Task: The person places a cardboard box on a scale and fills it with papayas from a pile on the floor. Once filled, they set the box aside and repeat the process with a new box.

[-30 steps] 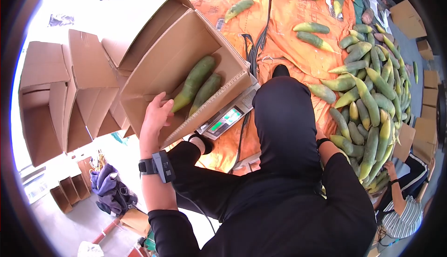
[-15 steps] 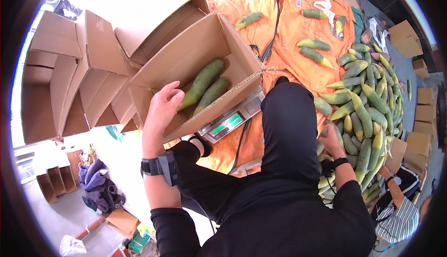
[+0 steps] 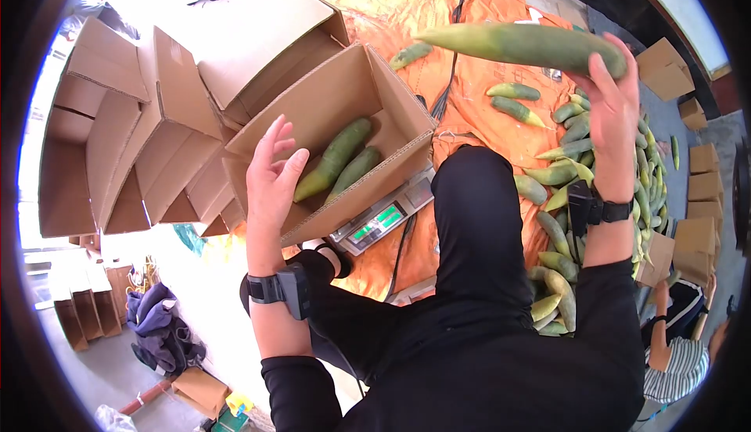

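Note:
A long green radish [image 3: 524, 45], pale at its tip, is held by its thick end in my right hand [image 3: 612, 111], raised over the orange sheet. The tip points left. My left hand [image 3: 272, 170] hangs over the near left edge of an open cardboard box [image 3: 313, 84], fingers apart and holding nothing. Inside the box lie two green radishes [image 3: 338, 154], side by side. The box rests on a scale [image 3: 379, 225] with a lit green display.
Several radishes [image 3: 555, 233] are heaped on the right of the orange sheet [image 3: 375, 10]. Empty cardboard boxes [image 3: 184, 96] stand at left, more boxes [image 3: 696, 236] at far right. A person in a striped top [image 3: 679, 373] is at lower right. A black cable [image 3: 450, 80] crosses the sheet.
My right hand has come up from the heap with a radish in it. My left hand has stayed by the box edge, its fingers a little more spread.

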The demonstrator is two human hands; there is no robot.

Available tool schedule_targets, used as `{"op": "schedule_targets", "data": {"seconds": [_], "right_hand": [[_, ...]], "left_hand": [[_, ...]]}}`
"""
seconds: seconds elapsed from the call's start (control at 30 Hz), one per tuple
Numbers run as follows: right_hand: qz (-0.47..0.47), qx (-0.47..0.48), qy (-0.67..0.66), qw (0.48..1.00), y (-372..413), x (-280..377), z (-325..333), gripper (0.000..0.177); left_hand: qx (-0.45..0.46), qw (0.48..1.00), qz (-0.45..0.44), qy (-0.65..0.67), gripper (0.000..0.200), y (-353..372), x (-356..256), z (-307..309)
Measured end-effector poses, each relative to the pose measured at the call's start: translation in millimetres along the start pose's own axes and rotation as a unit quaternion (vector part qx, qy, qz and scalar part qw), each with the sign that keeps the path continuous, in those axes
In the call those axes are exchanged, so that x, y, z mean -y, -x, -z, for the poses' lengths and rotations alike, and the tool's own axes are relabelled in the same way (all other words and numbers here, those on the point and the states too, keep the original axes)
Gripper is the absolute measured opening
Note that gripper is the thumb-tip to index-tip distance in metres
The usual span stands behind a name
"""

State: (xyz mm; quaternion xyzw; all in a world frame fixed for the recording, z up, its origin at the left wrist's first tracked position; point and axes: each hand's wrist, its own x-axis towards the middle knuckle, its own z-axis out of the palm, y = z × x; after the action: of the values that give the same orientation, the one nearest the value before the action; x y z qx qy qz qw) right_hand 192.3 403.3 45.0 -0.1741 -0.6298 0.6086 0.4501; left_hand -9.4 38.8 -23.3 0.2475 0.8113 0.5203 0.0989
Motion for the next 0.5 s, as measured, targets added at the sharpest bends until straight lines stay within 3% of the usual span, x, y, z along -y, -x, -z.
{"op": "schedule_targets", "data": {"seconds": [0.07, 0.13, 0.27, 0.33, 0.4, 0.47, 0.5], "right_hand": [[-0.005, 0.041, -0.057, 0.997, 1, -2, -37, 0.043], [-0.057, 0.117, -0.082, 0.988, 7, -13, -74, 0.046], [-0.1, 0.223, -0.079, 0.967, 38, -33, -137, 0.047], [-0.124, 0.289, -0.116, 0.942, 51, -40, -157, 0.046], [-0.143, 0.304, -0.079, 0.938, 52, -37, -165, 0.046], [-0.165, 0.313, -0.04, 0.934, 48, -45, -164, 0.045], [-0.109, 0.318, 0.001, 0.942, 41, -57, -162, 0.046]], "left_hand": [[-0.027, 0.999, -0.037, -0.013, 0.059, 0, -6, 2], [-0.059, 0.977, -0.149, -0.139, 0.068, 1, -10, 6], [-0.032, 0.945, -0.225, -0.237, 0.073, 3, -14, 8], [0.071, 0.988, -0.057, -0.123, 0.076, 6, -12, 4], [0.111, 0.986, -0.068, -0.101, 0.071, 8, -9, 9], [0.157, 0.984, 0.027, 0.081, 0.067, 13, -7, 12], [0.16, 0.983, 0.042, 0.08, 0.064, 14, -13, 15]]}}
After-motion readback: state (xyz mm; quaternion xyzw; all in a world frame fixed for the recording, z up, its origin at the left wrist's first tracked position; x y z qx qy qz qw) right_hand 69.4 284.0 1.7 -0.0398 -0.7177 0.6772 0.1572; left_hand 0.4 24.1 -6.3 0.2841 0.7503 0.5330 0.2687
